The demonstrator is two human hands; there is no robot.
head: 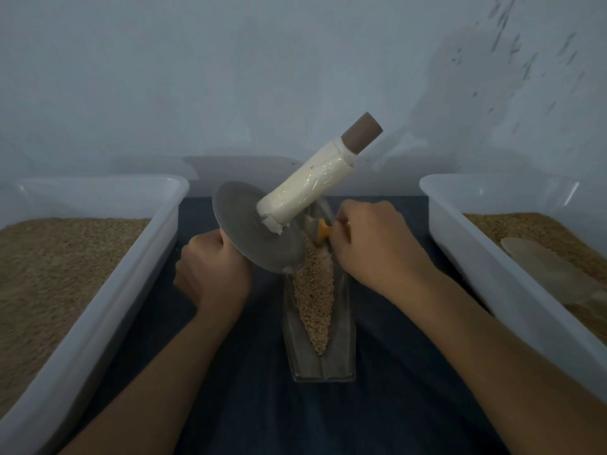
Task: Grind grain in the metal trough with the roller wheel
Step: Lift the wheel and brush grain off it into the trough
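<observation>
A long metal trough lies lengthwise on the dark cloth, with a strip of grain along its bottom. The roller wheel, a grey metal disc, is tilted over the trough's far left side. Its padded white handle with a brown end points up to the right. My left hand grips the handle end hidden behind the disc. My right hand pinches a small orange tool that dips into the grain at the far end of the trough.
A white tub of grain stands on the left. Another white tub with grain and a pale scoop stands on the right. A grey wall rises close behind. Dark cloth covers the surface between the tubs.
</observation>
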